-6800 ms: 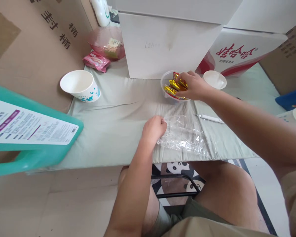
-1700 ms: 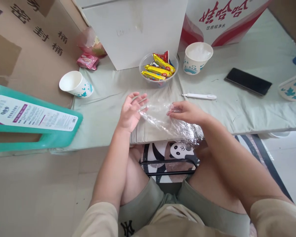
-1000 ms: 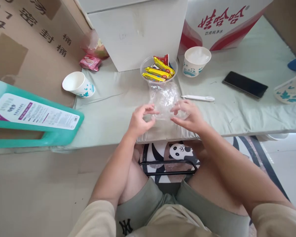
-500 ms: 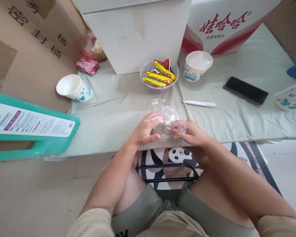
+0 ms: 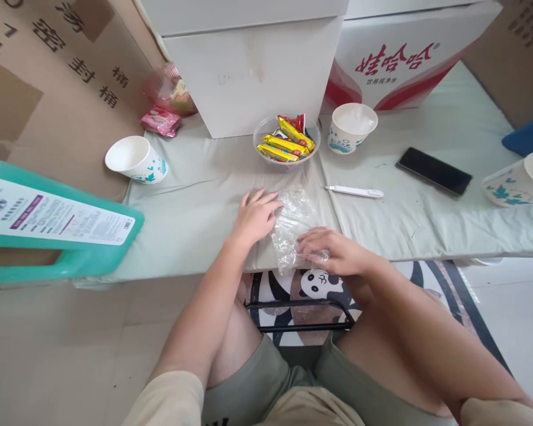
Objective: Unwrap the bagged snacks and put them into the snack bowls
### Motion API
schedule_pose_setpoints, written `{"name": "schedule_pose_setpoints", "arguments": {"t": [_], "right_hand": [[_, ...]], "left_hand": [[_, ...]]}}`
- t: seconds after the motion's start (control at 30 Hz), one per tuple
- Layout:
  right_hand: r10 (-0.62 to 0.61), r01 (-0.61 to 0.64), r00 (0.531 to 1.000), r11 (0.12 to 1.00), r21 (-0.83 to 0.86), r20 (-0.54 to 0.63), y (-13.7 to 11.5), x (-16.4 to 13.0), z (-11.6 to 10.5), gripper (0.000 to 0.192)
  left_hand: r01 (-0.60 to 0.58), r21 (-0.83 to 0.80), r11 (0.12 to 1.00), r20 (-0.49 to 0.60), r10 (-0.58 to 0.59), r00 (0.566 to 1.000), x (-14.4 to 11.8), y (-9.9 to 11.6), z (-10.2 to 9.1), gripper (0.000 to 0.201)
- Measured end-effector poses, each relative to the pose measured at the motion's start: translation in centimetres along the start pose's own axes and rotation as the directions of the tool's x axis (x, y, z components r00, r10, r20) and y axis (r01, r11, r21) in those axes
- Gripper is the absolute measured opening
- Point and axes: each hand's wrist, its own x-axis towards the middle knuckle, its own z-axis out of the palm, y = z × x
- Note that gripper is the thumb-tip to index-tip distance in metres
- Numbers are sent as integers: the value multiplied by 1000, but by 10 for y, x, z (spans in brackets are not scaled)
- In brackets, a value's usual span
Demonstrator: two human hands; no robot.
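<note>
A crumpled clear plastic bag (image 5: 292,222) lies near the front edge of the cloth-covered surface, partly over that edge. My left hand (image 5: 255,219) rests palm down at the bag's left side, fingers stretched out and touching its edge. Across the bag's lower right part lies my right hand (image 5: 331,248), with some of the film bunched between its fingers and thumb. Just beyond the bag stands a clear plastic bowl (image 5: 286,167) of yellow and red wrapped snacks (image 5: 288,142). A thin white craft knife (image 5: 354,191) lies to the right of the bag.
Paper cups stand at left (image 5: 135,160), back right (image 5: 352,129) and far right (image 5: 517,180). A black phone (image 5: 435,170) lies at right. A green jug (image 5: 62,222) is at left, a pink packet (image 5: 161,121) behind. White boxes (image 5: 257,77) line the back.
The bag has been spread flatter and its near edge has come toward me. My left hand has moved away from me onto the bag's left side; my right hand has moved slightly nearer me.
</note>
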Motion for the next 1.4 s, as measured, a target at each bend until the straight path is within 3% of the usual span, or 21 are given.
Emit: {"name": "schedule_pose_setpoints", "arguments": {"t": [0.1,0.17,0.2,0.27,0.33,0.43,0.5,0.57,0.7,0.93,1.0,1.07,1.17,1.23,1.3,1.33,1.4], "right_hand": [[113,-109,991,992,59,-76,-4,-2,-4,31],[241,-228,958,969,95,-155,-6,0,-7,32],[302,-285,935,952,112,-187,-5,2,-8,33],[391,-368,891,919,139,-229,-2,9,-10,36],[459,-418,845,887,197,-275,2,17,-9,37],[559,-457,753,824,334,-349,9,25,-7,41],[599,-466,712,793,392,-366,11,28,-4,57],[616,-476,687,782,402,-385,11,28,-1,63],[640,-592,621,761,266,-452,9,32,0,62],[657,-766,583,641,-53,-477,10,36,0,68],[614,-773,586,619,-139,-529,14,32,3,72],[483,-738,611,634,-231,-627,18,28,5,73],[176,-607,669,689,-395,-722,19,24,7,46],[42,-443,768,756,-483,-639,16,24,8,31],[8,-281,880,816,-506,-476,16,25,9,35],[23,-247,912,829,-502,-410,17,25,9,35],[100,-295,920,814,-501,-378,23,24,10,35]], "left_hand": [[-107,-252,962,-204,55,977,-8,-1,-8,26],[-214,-536,817,-263,79,961,-18,1,-14,40],[-213,-662,719,-213,93,973,-24,3,-15,53],[-73,-795,602,-21,94,995,-32,8,-14,66],[125,-774,621,123,-46,991,-35,13,-8,58],[309,-755,579,146,-311,939,-28,17,6,27],[337,-798,500,142,-387,911,-21,18,11,20],[362,-815,453,154,-433,888,-16,19,12,16],[459,-688,562,170,-490,855,-15,22,5,14],[543,-221,810,109,-533,839,-19,24,-6,30],[550,-61,833,61,-547,835,-20,26,-8,42],[542,38,839,30,-543,839,-21,26,-9,50],[492,50,869,-16,-492,871,-22,24,-7,54],[437,4,899,-79,-436,897,-23,20,-2,58],[393,-37,919,-134,-395,909,-23,14,2,60],[384,-50,922,-146,-387,910,-23,10,3,60],[387,-69,920,-150,-393,907,-23,3,5,60]]}}
